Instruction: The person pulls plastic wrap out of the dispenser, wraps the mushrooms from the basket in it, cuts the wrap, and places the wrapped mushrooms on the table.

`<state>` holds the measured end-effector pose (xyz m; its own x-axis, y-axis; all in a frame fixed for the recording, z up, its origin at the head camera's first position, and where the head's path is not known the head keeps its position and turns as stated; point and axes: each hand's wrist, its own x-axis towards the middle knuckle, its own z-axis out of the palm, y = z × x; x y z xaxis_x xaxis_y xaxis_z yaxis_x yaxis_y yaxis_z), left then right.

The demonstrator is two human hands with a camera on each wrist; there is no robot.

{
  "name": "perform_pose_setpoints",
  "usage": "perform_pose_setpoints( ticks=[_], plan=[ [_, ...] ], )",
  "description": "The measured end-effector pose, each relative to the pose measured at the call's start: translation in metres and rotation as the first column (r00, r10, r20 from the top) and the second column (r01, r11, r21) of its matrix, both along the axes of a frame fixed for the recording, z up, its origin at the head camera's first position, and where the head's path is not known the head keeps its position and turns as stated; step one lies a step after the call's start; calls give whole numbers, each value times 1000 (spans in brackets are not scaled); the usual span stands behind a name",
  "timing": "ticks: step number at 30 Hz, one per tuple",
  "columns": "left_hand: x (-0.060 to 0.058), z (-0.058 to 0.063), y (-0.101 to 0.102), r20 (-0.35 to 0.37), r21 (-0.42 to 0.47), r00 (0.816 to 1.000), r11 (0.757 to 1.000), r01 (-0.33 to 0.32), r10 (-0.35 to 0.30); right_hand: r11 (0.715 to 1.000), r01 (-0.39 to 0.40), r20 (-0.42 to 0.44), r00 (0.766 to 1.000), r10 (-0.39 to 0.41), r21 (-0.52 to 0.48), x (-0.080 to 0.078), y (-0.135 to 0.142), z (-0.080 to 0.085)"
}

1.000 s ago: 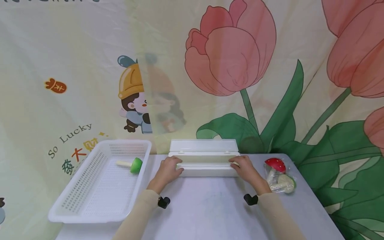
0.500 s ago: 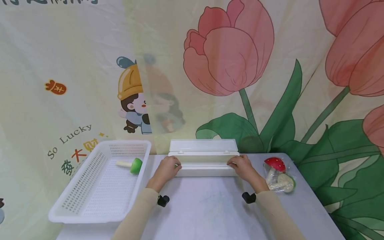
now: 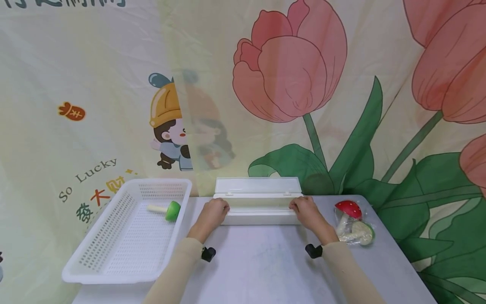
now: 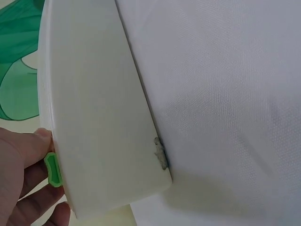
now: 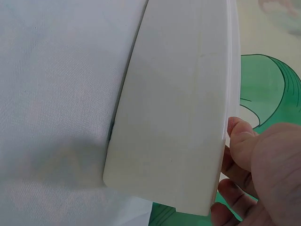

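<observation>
A long white box (image 3: 262, 218), like a cling film dispenser, lies at the back of the table with its lid (image 3: 258, 185) raised. My left hand (image 3: 211, 213) grips its left end, thumb and fingertips bent at the upper front edge. A small green plastic piece (image 4: 53, 169) sits at that edge by the fingers in the left wrist view. At the other end my right hand (image 3: 309, 214) has thumb and fingers curled at the same edge. I cannot tell whether clear film is pinched there. The box's inside shows pale; the outer fingers partly hide its ends.
A white perforated basket (image 3: 114, 279) stands on the left, holding a green-capped toy mushroom (image 3: 172, 210). On the right lie a red-capped toy mushroom (image 3: 348, 208) and a pale piece with a green edge, both in clear wrap. A printed cloth (image 3: 212, 50) hangs behind the table.
The fingers of both hands have drawn in and bent more closely at the box's front edge. The box, basket and toy mushrooms have stayed put.
</observation>
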<state>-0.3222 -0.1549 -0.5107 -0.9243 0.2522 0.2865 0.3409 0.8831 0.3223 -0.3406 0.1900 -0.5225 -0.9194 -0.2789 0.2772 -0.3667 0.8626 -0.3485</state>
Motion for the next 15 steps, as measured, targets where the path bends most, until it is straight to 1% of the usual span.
perform_pose_setpoints(
  ticks=[4,8,12,15],
  plan=[
    [-1,-1,2,-2,-40,1000,999,-20,20,1000,-26,-49,998,27,7,0,2,0],
    [-3,-4,3,-17,-61,999,998,-32,31,999,-51,-89,995,50,-12,-1,5,0],
    [-4,-4,5,-18,-68,998,996,-56,55,996,-64,-118,991,56,-66,-2,8,0],
    [-5,-2,6,-4,-49,997,996,-75,75,993,-56,-102,994,45,-108,-2,10,2]
  ],
)
